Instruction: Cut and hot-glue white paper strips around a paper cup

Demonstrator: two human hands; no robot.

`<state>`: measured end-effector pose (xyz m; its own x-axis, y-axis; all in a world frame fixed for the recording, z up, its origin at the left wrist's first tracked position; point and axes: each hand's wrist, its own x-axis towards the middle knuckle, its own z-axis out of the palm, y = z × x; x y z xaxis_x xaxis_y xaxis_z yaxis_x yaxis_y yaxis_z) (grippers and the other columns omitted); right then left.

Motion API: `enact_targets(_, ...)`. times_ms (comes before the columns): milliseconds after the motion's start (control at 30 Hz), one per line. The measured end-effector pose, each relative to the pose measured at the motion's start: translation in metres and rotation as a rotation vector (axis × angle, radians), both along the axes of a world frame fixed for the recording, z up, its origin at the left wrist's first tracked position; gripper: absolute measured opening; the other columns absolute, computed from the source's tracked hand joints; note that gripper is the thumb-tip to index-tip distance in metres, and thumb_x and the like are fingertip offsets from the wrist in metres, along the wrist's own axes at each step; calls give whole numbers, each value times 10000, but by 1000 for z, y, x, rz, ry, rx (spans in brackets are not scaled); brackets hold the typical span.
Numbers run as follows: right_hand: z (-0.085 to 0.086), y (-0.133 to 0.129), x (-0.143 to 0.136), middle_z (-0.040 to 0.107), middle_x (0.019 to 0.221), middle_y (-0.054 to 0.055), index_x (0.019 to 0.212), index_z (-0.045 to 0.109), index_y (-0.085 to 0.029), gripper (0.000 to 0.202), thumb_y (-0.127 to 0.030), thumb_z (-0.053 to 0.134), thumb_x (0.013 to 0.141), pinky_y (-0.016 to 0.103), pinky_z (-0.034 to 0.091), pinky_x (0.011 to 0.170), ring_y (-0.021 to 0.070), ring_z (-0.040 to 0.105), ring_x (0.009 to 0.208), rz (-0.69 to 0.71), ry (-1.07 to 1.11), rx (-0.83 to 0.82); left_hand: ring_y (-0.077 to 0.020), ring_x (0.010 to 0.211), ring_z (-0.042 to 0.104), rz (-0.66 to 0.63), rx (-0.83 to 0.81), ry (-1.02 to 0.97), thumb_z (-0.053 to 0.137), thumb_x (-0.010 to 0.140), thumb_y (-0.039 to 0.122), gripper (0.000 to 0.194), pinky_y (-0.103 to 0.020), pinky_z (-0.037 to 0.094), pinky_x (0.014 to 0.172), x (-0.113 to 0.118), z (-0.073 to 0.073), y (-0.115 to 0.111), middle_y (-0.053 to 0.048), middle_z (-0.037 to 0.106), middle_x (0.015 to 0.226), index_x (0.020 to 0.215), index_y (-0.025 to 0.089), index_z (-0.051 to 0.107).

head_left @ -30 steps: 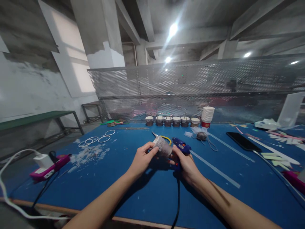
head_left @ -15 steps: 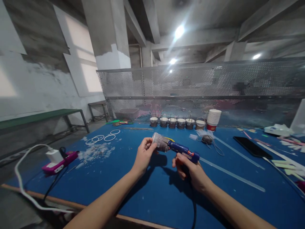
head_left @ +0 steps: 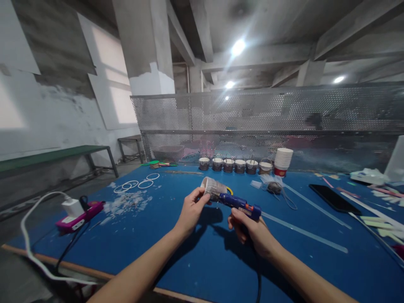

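Note:
My left hand (head_left: 193, 209) is closed around a grey-brown paper cup (head_left: 215, 185), tilted on its side above the table with its pale mouth facing left. My right hand (head_left: 249, 229) grips a blue glue gun (head_left: 238, 203), its nozzle at the cup's lower side; whether it touches is too small to tell. A yellow curved piece (head_left: 229, 190) shows behind the cup's right end. From the glue gun's handle, a black cord hangs down over the table's near side. My left fingertips behind the cup are partly hidden.
Several small dark cups (head_left: 240, 166) line the back beside a white cup stack (head_left: 283, 159). Glue sticks (head_left: 304, 231), grey string (head_left: 274, 187) and a black phone (head_left: 333, 199) lie right. White rings (head_left: 145, 184) and a purple power strip (head_left: 80, 216) lie left.
The cup has turned in my left hand, so its mouth shows more. The glue gun has shifted slightly left and down, its nozzle now lower on the cup.

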<state>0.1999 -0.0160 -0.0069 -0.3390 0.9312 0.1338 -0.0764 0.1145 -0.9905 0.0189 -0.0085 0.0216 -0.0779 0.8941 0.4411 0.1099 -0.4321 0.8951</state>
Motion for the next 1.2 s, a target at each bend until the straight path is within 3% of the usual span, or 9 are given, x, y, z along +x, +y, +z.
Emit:
enact_targets(267, 4, -3, 0, 410, 339, -54, 564, 601, -156, 558, -686, 576, 740, 214, 296, 385, 68, 343, 323, 29, -33, -7, -171, 687, 590, 6, -17, 68, 578, 774, 361, 217, -286, 491, 715, -1, 1, -1, -7, 645, 690, 763, 168, 676)
enact_targets(733, 13, -6, 3, 409, 387, -52, 477, 504, -185, 558, -675, 564, 739, 217, 279, 382, 63, 340, 335, 16, -125, 21, -137, 582, 493, -32, -84, 61, 567, 728, 356, 212, -250, 404, 590, -3, 1, 2, 9, 584, 600, 667, 172, 651)
enact_targets(967, 19, -8, 5, 395, 358, -44, 458, 474, -198, 541, -639, 549, 763, 220, 303, 403, 78, 366, 351, -50, -298, 90, -130, 580, 459, -9, -74, 86, 535, 725, 345, 222, -244, 383, 582, -3, 3, 1, 17, 559, 599, 641, 171, 646)
enact_targets(1100, 18, -8, 5, 393, 357, -41, 452, 461, -201, 524, -612, 574, 758, 218, 306, 388, 79, 363, 346, -54, -287, 123, -129, 576, 451, 34, -37, 130, 535, 741, 340, 233, -241, 381, 583, -3, 3, 1, 16, 560, 586, 622, 173, 647)
enact_targets(1200, 16, -7, 5, 405, 381, -38, 455, 444, -204, 514, -601, 603, 739, 220, 292, 370, 77, 364, 340, -62, -261, 124, -130, 576, 466, 75, -12, 115, 553, 737, 338, 204, -239, 397, 581, -2, 3, 1, 15, 594, 625, 717, 174, 672)
